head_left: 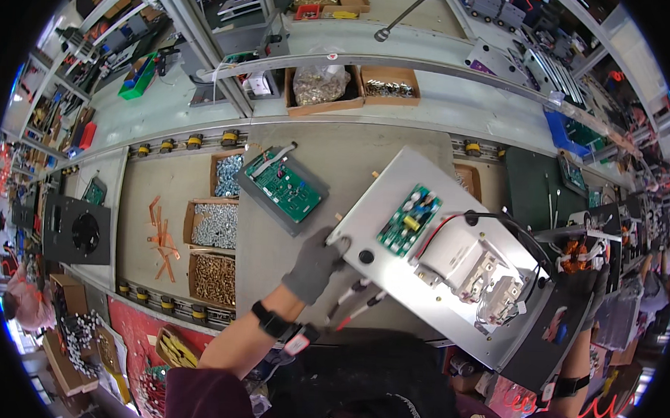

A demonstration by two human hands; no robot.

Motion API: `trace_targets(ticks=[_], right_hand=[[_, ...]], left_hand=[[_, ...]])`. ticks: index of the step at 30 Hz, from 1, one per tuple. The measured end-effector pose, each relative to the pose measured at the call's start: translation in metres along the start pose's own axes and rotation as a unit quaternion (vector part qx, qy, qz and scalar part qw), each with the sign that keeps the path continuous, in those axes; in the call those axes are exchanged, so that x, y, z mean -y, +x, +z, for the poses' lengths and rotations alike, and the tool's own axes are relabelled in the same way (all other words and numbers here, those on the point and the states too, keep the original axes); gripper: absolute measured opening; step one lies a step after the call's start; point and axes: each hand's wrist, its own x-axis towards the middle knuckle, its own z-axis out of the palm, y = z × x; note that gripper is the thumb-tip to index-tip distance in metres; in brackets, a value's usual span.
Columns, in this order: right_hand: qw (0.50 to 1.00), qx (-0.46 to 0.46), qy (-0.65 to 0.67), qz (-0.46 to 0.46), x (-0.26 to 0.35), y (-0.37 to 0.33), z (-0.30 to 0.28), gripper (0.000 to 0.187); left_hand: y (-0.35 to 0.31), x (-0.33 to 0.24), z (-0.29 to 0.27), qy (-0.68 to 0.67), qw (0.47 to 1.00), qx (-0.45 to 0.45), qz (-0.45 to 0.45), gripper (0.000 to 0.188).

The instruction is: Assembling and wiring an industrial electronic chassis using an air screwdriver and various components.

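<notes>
A silver metal chassis plate [376, 203] is held tilted above the bench between my gloved hands. Fixed on it are a green circuit board [411, 221], a silver box-shaped part [456, 259] and power modules [489, 283] with red and black wires. My left hand [314, 266], in a grey glove, closes on the plate's left corner. At its right end, by a black side panel [543, 323], my right hand [589, 291] grips the assembly, its fingers partly hidden. Left of the plate, another green board [284, 184] lies on a dark grey plate [316, 208].
Boxes of bolts [216, 225] and brass-coloured fasteners [212, 278] line the left, near copper strips [163, 239]. A black fan panel [78, 230] stands farther left. Beyond a metal rail [431, 67] sits a bag of fasteners [319, 83]. Roller tracks [181, 142] cross the bench.
</notes>
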Motion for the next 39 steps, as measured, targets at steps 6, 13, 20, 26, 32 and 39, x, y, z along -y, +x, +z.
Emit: trace_targets(ticks=[6,13,20,26,32,39], right_hand=[[0.971,0.194,-0.036,0.132,-0.012,0.117,0.065,0.058],[0.808,0.345,-0.457,-0.136,-0.029,0.242,0.243,0.043],[0.846,0.408,-0.291,-0.182,0.061,0.238,0.202,0.037],[0.889,0.204,-0.408,-0.048,-0.073,0.134,0.029,0.023],[0.671,0.207,-0.696,0.151,-0.222,0.034,-0.074,0.023],[0.569,0.213,-0.792,0.062,-0.273,0.030,-0.099,0.032]], left_hand=[[-0.128,0.054,-0.012,-0.044,0.995,-0.015,-0.083,0.046],[-0.180,0.088,0.036,-0.232,0.962,-0.132,-0.064,0.043],[-0.170,0.098,0.047,-0.282,0.954,-0.101,-0.012,0.045],[-0.169,0.099,0.052,-0.229,0.962,-0.147,-0.007,0.045],[-0.176,0.112,0.094,-0.199,0.976,-0.088,-0.012,0.053],[-0.191,0.088,0.091,-0.105,0.989,-0.094,-0.044,0.070]])
